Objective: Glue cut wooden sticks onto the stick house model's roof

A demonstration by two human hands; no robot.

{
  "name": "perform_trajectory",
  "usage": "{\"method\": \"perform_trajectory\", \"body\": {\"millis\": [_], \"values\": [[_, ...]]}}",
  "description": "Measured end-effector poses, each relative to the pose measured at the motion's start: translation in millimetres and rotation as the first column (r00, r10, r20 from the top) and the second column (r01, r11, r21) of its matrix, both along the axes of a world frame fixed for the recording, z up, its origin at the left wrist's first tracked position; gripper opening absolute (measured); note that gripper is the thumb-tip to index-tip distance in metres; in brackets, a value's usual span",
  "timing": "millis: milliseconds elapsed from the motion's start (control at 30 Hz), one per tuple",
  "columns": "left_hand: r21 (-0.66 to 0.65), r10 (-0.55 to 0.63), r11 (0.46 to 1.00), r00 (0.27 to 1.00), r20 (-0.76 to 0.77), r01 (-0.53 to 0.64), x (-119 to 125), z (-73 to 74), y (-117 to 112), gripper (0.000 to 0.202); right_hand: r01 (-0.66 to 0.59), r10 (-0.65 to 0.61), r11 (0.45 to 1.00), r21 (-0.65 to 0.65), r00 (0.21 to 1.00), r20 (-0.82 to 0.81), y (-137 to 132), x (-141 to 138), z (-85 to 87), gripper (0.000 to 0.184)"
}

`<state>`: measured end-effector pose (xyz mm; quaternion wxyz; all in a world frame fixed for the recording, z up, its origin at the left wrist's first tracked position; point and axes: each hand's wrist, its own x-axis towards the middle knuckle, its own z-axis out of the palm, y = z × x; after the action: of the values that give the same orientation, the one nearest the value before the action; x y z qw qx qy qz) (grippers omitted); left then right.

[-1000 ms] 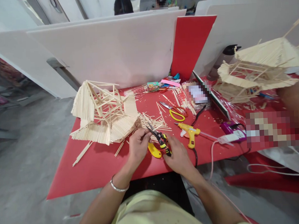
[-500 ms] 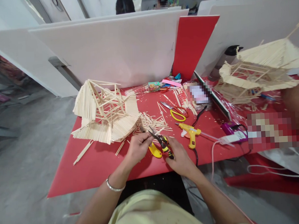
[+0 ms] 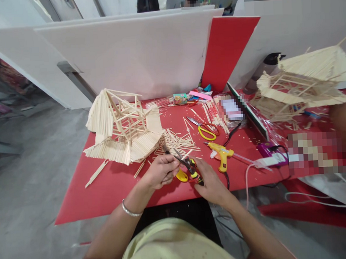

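The red table [image 3: 107,194] takes up most of what I see. Its near edge runs just under my wrists and its left edge slants off toward the grey floor. White boards [image 3: 134,54] stand along the far side. The near left part of the table is mostly bare, with one long stick lying loose on it, so the open room is there.

My stick house [image 3: 123,126] sits at the far left of the table, pale, with a slatted roof and an open frame, well apart from my hands. A second stick model [image 3: 301,88] is off to the right. A pile of cut sticks [image 3: 179,140] lies between the house and my hands. The yellow glue gun [image 3: 220,154] is just right of my right hand, and the yellow-handled scissors [image 3: 204,129] lie beyond it.

My left hand [image 3: 162,170] is curled almost closed, fingertips pinched on a short stick [image 3: 165,150] that pokes up out of them. My right hand [image 3: 210,181] is wrapped round the handles of the cutters [image 3: 189,167], near the table's front edge. They are small, with dark pointed blades and black, yellow and red grips. The blades point up and left and meet my left fingertips. I can't tell whether the blades are closed on the stick.
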<state>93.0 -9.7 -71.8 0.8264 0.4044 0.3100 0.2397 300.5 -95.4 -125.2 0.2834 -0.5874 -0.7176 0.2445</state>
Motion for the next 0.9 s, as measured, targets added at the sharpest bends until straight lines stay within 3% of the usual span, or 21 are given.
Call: {"method": "perform_trajectory", "body": {"millis": [167, 267, 400, 533, 700, 800, 900], "values": [[-0.12, -0.049, 0.991, 0.997, 0.051, 0.055, -3.1, -8.9, 2.7, 0.023, 0.008, -0.008, 1.0, 0.017, 1.0, -0.009, -0.2, 0.0, -6.5, 0.077], [-0.103, -0.025, 0.994, 0.998, 0.054, 0.031, -2.8, -9.3, 4.2, 0.023, -0.013, 0.011, 1.0, -0.019, 0.998, -0.062, 0.7, -1.1, -9.1, 0.08], [0.017, 0.098, 0.995, 0.995, 0.018, -0.098, -1.1, -5.2, 3.9, 0.025, -0.04, 0.015, 0.987, -0.153, 0.987, -0.161, -0.7, -0.6, -4.0, 0.086], [0.186, 0.219, 0.963, 0.97, -0.106, -0.197, 0.6, -6.7, 4.2, 0.029, -0.063, 0.001, 0.971, -0.23, 0.965, -0.261, -4.2, -1.2, 10.8, 0.073], [0.507, 0.242, 0.855, 0.951, -0.194, -0.114, 0.8, -16.0, 8.4, 0.031, -0.125, -0.057, 0.922, -0.366, 0.892, -0.449, -9.8, -4.4, 16.0, 0.036], [0.547, 0.231, 0.832, 0.954, -0.191, -0.092, -0.1, -21.4, 11.7, 0.032, -0.204, -0.113, 0.864, -0.46, 0.812, -0.573, -12.5, -4.0, 10.4, 0.024], [0.524, 0.215, 0.847, 0.961, -0.176, -0.093, 1.2, -25.4, 14.1, 0.034, -0.243, -0.172, 0.83, -0.502, 0.744, -0.645, -13.3, -3.3, 8.0, 0.028]]}}
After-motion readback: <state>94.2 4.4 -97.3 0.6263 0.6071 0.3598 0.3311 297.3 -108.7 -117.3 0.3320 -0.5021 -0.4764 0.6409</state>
